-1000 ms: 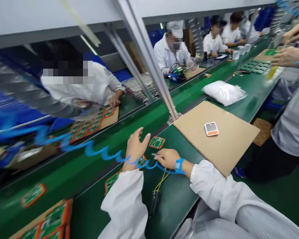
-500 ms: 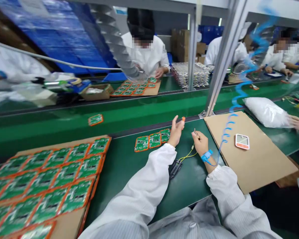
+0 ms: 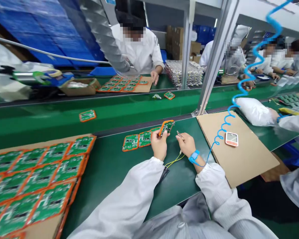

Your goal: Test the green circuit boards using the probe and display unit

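Observation:
My left hand (image 3: 159, 146) is closed round a green circuit board with an orange rim (image 3: 166, 126), held tilted just above the green bench. My right hand (image 3: 186, 144) pinches a thin metal probe (image 3: 179, 134) whose tip points toward that board; a yellow wire (image 3: 173, 161) trails from it to a black part (image 3: 163, 173) on the bench. A blue strap (image 3: 194, 156) circles my right wrist, and its coiled blue cord (image 3: 239, 94) rises to the upper right. Two more boards (image 3: 137, 141) lie flat just left of my left hand.
A cardboard sheet (image 3: 236, 156) with a small white-and-orange device (image 3: 231, 138) lies to the right, a white bag (image 3: 254, 111) beyond it. A tray of several boards (image 3: 37, 179) sits at the left. Single boards (image 3: 87, 115) ride the belt. Other people work across and beside me.
My left hand, open half a second ago, has picked up one board from the row and closed on it. My right hand has moved in toward it. The view has swung left since one second ago.

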A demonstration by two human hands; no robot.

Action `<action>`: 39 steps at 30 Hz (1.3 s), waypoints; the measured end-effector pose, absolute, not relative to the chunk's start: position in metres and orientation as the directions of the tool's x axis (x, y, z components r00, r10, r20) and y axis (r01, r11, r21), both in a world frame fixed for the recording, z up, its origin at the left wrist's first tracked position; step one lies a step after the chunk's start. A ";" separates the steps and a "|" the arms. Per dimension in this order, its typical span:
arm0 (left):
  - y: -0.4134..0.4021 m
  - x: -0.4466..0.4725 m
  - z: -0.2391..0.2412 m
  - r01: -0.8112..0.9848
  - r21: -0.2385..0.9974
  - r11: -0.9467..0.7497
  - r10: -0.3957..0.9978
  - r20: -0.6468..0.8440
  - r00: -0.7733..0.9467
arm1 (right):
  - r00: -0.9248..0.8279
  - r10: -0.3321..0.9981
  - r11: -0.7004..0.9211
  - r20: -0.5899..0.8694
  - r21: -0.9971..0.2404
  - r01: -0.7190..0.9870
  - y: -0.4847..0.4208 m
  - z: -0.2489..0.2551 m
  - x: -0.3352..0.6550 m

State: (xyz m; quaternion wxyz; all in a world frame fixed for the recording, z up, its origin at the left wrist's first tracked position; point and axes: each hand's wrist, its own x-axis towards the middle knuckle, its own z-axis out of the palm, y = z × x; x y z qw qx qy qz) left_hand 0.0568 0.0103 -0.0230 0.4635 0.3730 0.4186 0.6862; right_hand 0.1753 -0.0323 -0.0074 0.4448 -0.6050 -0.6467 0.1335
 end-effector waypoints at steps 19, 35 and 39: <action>0.000 0.052 -0.028 -0.122 0.906 -0.404 0.907 0.380 -0.185 | 0.213 0.876 0.283 0.433 -0.819 0.498 -0.035 0.013 0.189; 0.008 0.028 -0.023 0.210 0.570 -0.794 0.583 0.812 0.003 | 0.005 0.896 0.348 0.443 -0.711 0.611 -0.035 0.016 0.210; 0.005 0.025 -0.009 0.337 0.339 -0.878 0.369 0.929 0.027 | 0.270 0.810 0.282 0.521 -0.749 0.600 -0.049 0.025 0.198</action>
